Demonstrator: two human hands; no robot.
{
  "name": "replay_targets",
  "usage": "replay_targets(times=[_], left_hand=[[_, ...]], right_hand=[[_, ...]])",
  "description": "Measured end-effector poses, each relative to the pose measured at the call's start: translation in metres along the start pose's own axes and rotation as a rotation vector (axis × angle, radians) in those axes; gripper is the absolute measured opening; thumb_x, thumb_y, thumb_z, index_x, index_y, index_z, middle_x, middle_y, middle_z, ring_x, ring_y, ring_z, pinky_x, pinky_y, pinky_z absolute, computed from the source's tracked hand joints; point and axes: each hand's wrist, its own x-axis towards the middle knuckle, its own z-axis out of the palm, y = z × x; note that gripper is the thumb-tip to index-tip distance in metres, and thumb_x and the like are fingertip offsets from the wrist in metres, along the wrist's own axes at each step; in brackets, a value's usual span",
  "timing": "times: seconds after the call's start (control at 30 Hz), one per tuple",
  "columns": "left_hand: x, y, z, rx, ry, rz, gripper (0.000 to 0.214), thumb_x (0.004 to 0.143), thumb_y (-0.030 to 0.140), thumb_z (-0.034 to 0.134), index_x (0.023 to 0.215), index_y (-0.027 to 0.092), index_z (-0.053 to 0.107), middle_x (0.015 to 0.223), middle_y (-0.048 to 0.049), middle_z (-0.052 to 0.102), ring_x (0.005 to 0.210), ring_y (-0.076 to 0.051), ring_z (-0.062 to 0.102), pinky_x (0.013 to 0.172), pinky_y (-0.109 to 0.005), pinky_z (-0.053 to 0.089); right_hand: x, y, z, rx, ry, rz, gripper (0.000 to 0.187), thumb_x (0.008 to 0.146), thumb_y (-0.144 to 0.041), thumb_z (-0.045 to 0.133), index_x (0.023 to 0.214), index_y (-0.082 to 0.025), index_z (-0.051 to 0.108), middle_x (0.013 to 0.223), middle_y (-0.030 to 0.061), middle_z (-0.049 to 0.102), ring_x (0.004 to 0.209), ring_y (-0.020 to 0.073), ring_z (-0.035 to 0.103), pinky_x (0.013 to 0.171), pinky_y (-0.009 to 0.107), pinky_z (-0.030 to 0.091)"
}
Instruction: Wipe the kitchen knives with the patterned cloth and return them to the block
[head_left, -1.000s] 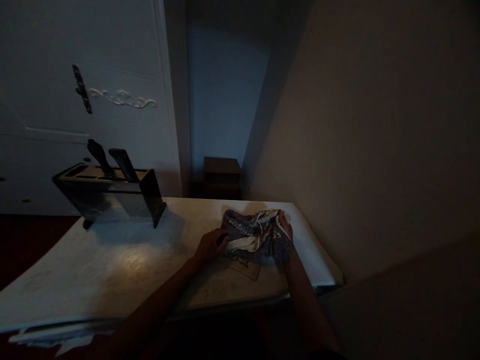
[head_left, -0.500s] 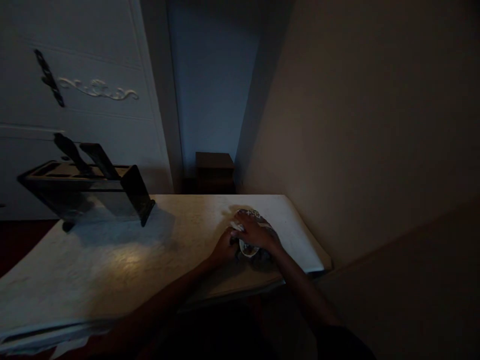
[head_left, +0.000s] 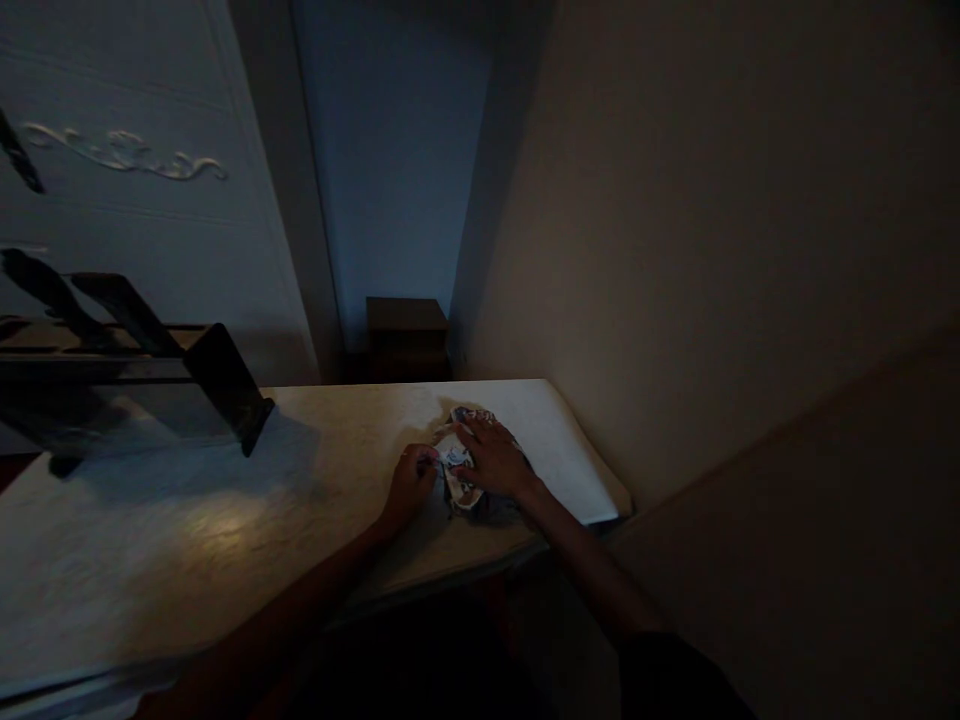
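Note:
A crumpled, patterned cloth-like bundle in white, grey and dark tones lies near the right end of the countertop. My right hand rests on top of it with the fingers spread. At the bundle's left side, my left hand is closed, its fingertips pinching a pale end of the material. Dim light hides the bundle's exact kind and its underside.
On the left stands a knife block with dark-handled knives in it. A wall runs along the right end of the counter. Beyond the far edge is a small brown cabinet; a white door is behind the block.
My left hand has drawn away leftward from my right, with a pale end of the material stretched between them. My right fingers have spread flatter. The view has turned slightly right.

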Motion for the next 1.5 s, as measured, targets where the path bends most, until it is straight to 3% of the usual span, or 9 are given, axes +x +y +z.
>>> replay_targets(times=[0.23,0.43,0.5,0.57,0.7,0.87,1.17,1.37,1.5], left_hand=[[0.003,-0.007,-0.008,0.009,0.008,-0.016,0.019,0.066,0.023,0.050,0.083,0.019,0.059,0.088,-0.0057,0.061,0.083,-0.020,0.061,0.077,-0.036,0.053],[0.003,-0.007,-0.008,0.023,-0.008,0.010,0.017,0.072,0.031,0.053,0.081,0.019,0.061,0.088,-0.0067,0.062,0.083,-0.021,0.063,0.076,-0.036,0.054],[0.002,-0.007,-0.006,0.035,-0.016,0.033,0.017,0.074,0.032,0.053,0.081,0.019,0.062,0.088,-0.0069,0.063,0.082,-0.021,0.063,0.075,-0.036,0.054],[0.001,-0.008,-0.005,0.052,-0.026,0.059,0.017,0.075,0.032,0.054,0.082,0.020,0.062,0.088,-0.0067,0.064,0.082,-0.021,0.062,0.075,-0.036,0.054],[-0.001,-0.010,-0.005,0.094,-0.059,0.103,0.015,0.076,0.031,0.053,0.081,0.020,0.062,0.087,-0.0066,0.064,0.082,-0.021,0.062,0.075,-0.035,0.052],[-0.004,-0.010,-0.004,0.155,-0.117,0.124,0.017,0.076,0.026,0.050,0.085,0.020,0.063,0.088,-0.0072,0.064,0.083,-0.022,0.062,0.077,-0.037,0.052],[-0.009,-0.006,-0.003,0.237,-0.188,0.180,0.020,0.076,0.016,0.046,0.087,0.019,0.062,0.091,-0.0067,0.062,0.085,-0.021,0.060,0.079,-0.035,0.049],[-0.009,-0.009,-0.002,0.249,-0.195,0.190,0.021,0.076,0.013,0.045,0.087,0.018,0.062,0.091,-0.0073,0.062,0.087,-0.021,0.060,0.081,-0.036,0.049],[-0.010,-0.011,-0.001,0.247,-0.204,0.185,0.021,0.075,0.012,0.046,0.087,0.018,0.062,0.091,-0.0072,0.062,0.088,-0.021,0.060,0.083,-0.036,0.049]], right_hand=[[-0.007,0.009,0.006,-0.105,-0.002,0.109,0.063,0.092,-0.027,0.056,0.151,-0.017,0.038,0.157,0.0164,0.035,0.146,0.0370,0.027,0.117,0.057,0.021],[-0.040,0.071,0.001,-0.157,0.020,0.292,0.058,0.088,-0.008,0.045,0.145,-0.019,0.048,0.152,0.0147,0.044,0.143,0.0345,0.033,0.117,0.059,0.017],[-0.053,0.097,-0.001,-0.110,0.013,0.265,0.063,0.083,-0.001,0.044,0.143,-0.019,0.050,0.147,0.0116,0.051,0.141,0.0285,0.038,0.119,0.050,0.020],[-0.066,0.119,-0.002,-0.079,0.048,0.301,0.062,0.082,0.001,0.042,0.141,-0.013,0.051,0.145,0.0142,0.052,0.136,0.0252,0.044,0.116,0.040,0.027],[-0.083,0.140,0.001,-0.061,0.084,0.356,0.067,0.073,0.007,0.040,0.137,-0.006,0.054,0.141,0.0165,0.055,0.133,0.0229,0.048,0.115,0.035,0.031],[-0.086,0.137,0.007,-0.058,0.114,0.367,0.066,0.074,0.003,0.044,0.139,-0.005,0.052,0.145,0.0191,0.051,0.137,0.0262,0.043,0.117,0.041,0.027],[-0.065,0.130,0.006,-0.149,0.106,0.515,0.051,0.085,-0.003,0.042,0.135,-0.004,0.053,0.137,0.0200,0.057,0.128,0.0288,0.051,0.110,0.038,0.032],[-0.054,0.115,0.009,-0.174,0.097,0.527,0.057,0.086,-0.006,0.044,0.143,-0.003,0.044,0.147,0.0227,0.046,0.138,0.0339,0.039,0.112,0.047,0.029],[-0.042,0.089,0.015,-0.126,0.151,0.428,0.068,0.077,-0.002,0.047,0.144,-0.002,0.043,0.153,0.0241,0.038,0.144,0.0339,0.030,0.117,0.049,0.024]])
